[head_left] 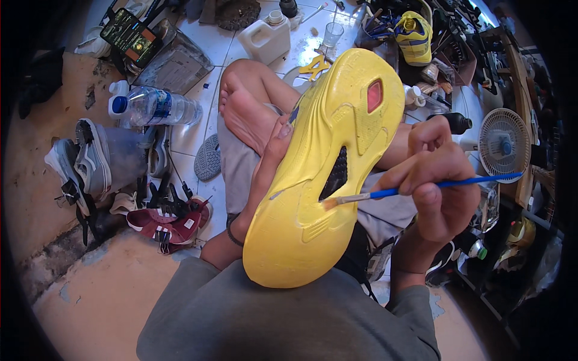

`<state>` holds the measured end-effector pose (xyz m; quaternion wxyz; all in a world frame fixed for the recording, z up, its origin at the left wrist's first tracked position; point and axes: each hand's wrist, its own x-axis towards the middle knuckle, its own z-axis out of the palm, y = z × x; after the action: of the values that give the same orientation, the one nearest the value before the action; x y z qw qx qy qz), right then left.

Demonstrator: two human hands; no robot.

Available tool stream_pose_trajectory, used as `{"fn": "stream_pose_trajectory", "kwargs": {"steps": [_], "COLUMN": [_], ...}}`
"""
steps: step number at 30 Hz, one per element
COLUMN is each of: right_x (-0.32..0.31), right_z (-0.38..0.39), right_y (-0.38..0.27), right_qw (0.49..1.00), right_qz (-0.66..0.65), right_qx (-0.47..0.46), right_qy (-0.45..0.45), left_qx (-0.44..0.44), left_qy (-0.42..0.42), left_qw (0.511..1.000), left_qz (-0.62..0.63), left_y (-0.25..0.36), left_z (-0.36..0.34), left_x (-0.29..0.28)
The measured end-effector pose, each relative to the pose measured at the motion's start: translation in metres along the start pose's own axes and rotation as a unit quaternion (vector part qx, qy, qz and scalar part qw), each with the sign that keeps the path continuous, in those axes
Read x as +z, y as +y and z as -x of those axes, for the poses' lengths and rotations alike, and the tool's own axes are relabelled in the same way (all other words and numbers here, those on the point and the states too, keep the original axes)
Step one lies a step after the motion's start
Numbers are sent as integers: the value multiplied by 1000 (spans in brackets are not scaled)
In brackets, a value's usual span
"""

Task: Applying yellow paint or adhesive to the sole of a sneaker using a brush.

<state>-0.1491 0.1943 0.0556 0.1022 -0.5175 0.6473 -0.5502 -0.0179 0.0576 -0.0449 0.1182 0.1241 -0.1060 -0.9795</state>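
A yellow shoe (295, 240) is held sole up over my lap, its wide end toward me. The sole has a dark opening in the middle and a small reddish window at the far end. My left hand (278, 141) grips the shoe from its left side, the fingers partly hidden behind it. In my right hand (439, 180), closed in a pinch, is a paintbrush (385, 193) with a thin blue handle. The brush's bristles touch the sole just below the dark opening.
At left stand a clear plastic bottle (159, 107), grey shoes (93, 156) and a maroon shoe (171, 219). A white jerrycan (265, 39) and a drinking glass (332, 34) are ahead. Another yellow shoe (415, 39) lies far right, near a fan (504, 142).
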Motion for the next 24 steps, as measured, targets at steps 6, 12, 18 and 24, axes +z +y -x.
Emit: {"fn": "stream_pose_trajectory", "kwargs": {"steps": [6,12,18,24], "right_x": [-19,-21,-12,-9], "right_z": [-2,-5,-7,-2], "right_y": [-2,1,-2,-8], "right_qw": [999,999,999,997], "right_qz": [18,52,7,-5], "right_qx": [-8,-8,-42,-10], "right_qy": [40,9,7,75], "left_qx": [-3,-8,-11,-13], "left_qy": [0,2,5,7], "left_qw": [1000,1000,1000,999], "left_qz": [11,18,25,33], "left_y": [1,4,7,1], "left_z": [-6,-6,-1,-6], "left_x": [-2,-7,-11,-12]}}
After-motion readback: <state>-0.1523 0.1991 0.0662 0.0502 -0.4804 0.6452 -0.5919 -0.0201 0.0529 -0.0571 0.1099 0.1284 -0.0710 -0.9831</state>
